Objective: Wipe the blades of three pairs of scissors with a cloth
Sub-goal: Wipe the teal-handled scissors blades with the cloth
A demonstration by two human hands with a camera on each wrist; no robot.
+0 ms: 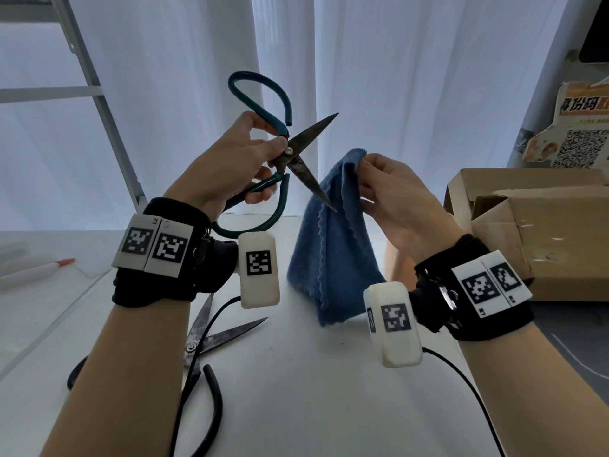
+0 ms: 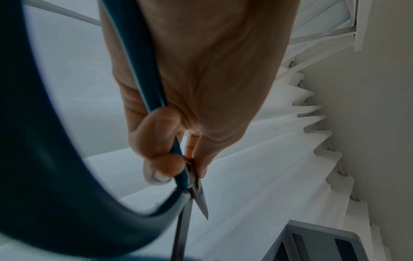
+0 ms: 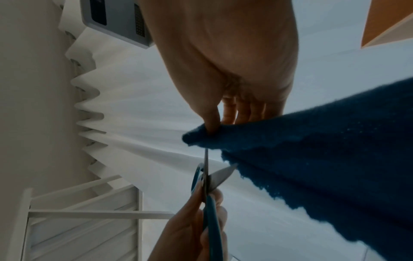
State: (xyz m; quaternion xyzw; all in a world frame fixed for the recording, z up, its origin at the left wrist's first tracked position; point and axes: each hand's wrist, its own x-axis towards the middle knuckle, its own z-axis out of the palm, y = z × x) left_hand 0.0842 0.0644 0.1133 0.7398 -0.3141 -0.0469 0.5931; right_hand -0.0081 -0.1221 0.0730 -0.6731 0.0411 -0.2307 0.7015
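Note:
My left hand (image 1: 237,166) holds a pair of teal-handled scissors (image 1: 298,150) up above the table, gripped near the pivot and lower handle, blades spread wide. In the left wrist view the left hand (image 2: 178,150) wraps the teal handle (image 2: 145,79) and the blades point away. My right hand (image 1: 389,189) pinches the top corner of a blue cloth (image 1: 333,245), which hangs to the table. The lower blade tip lies against the cloth's front. In the right wrist view the thumb and fingers (image 3: 212,121) pinch the cloth (image 3: 312,159) beside the open scissors (image 3: 210,176). A second pair, black-handled scissors (image 1: 211,341), lies open on the table under my left forearm.
A white table (image 1: 296,407) carries cardboard boxes (image 1: 534,232) at the right and a pen (image 1: 43,268) at the left. White curtains hang behind. A metal frame (image 1: 99,94) stands at the back left. Wrist-camera cables trail over the table.

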